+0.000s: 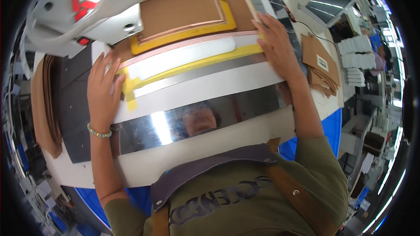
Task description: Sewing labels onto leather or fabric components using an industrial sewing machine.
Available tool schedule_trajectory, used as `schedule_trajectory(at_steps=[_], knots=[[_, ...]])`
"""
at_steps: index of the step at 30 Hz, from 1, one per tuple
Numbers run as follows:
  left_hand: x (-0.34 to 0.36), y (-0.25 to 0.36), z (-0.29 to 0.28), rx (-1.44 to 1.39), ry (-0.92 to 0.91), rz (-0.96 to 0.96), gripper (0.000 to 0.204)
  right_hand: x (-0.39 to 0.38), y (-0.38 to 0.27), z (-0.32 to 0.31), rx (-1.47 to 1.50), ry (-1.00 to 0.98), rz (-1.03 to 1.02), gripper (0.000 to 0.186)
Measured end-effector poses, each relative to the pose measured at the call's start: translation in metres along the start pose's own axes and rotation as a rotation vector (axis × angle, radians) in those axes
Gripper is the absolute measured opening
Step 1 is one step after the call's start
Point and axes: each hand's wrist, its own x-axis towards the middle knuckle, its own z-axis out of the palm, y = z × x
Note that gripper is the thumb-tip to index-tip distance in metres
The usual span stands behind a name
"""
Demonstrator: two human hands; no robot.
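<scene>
My left hand [103, 91], fingers apart, rests on the left end of a jig: a brown board [243, 8] edged with a pink strip [249, 33], yellow tape [246, 51] and a metal strip [236, 69]. My right hand [278, 48] lies at its right end, fingers slightly bent and apart. A white bar [188, 57] lies along the tape. Behind it, a yellow frame [228, 17] holds a brown piece [177, 15] with a copper-coloured border, beside a white machine's arm [92, 15]. A shiny steel plate [240, 111] runs along the front, reflecting a person.
Stacks of brown pieces stand at the left [46, 105] and right [317, 65] on the pale table [179, 166]. A monitor [326, 2] and cable sit at the upper right. White stacks [354, 52] and other workstations are beyond the table; blue material [332, 122] shows beside it.
</scene>
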Motion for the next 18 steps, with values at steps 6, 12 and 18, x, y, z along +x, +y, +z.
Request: schedule_trajectory(at_steps=[6,12,18], knots=[[0.0,-0.002,-0.005,-0.07,0.135,-0.046,0.049,-0.001,-0.009,-0.006,-0.055,-0.103,0.015,0.05],[-0.008,-0.005,-0.001,0.12,-0.089,-0.007,0.059,0.001,-0.012,-0.003,-0.063,-0.133,0.045,0.052],[-0.008,-0.004,0.001,0.083,-0.064,-0.037,0.059,0.001,-0.013,-0.004,-0.083,-0.14,0.026,0.054]])
